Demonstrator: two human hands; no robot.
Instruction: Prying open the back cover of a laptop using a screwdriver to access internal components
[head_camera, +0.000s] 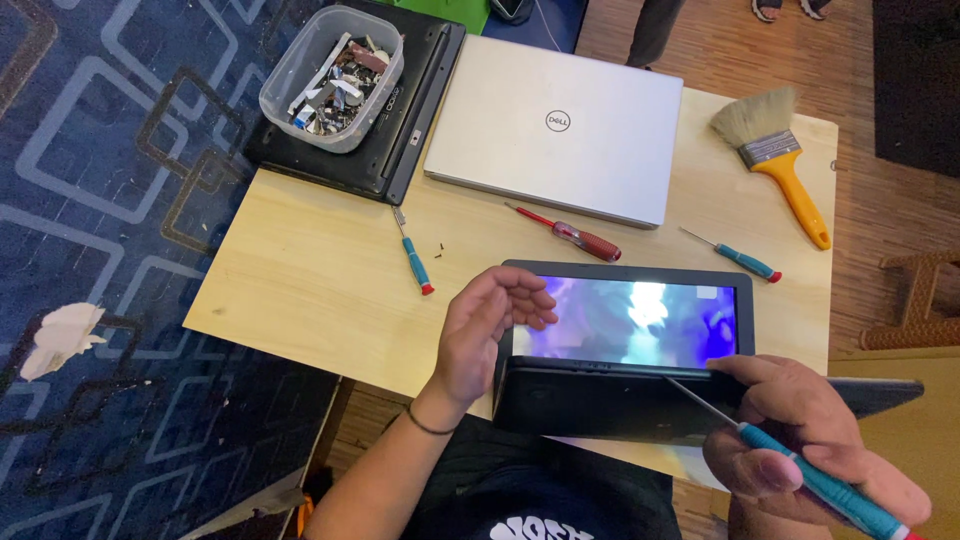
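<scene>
Left hand: wrist bent, palm turned toward the screen, fingers loosely curled and released, tips just touching the left edge of the open black laptop. Thin dark band around the wrist.

Right hand: low at the frame's right, fingers clenched around the teal handle of a thin screwdriver. Its slim metal shaft angles up and left, tip at the laptop's hinge line.

Laptop sits at the near edge of the table, partly over the person's lap. Its lid lies back flat on the wood, and the glossy screen glows purple and white. The base, matte black, tilts up toward the camera.

Table: pale wood, smooth, square-cornered.

Further back: closed silver laptop, brushed metal, flat. Beside it a second black laptop, closed, with a clear plastic tub of metal scraps on top.

Loose on the wood: red-handled screwdriver, a teal one with a red tip, another teal one. Paintbrush, orange handle, pale bristles, at the far right corner.

Floor: blue patterned carpet.
</scene>
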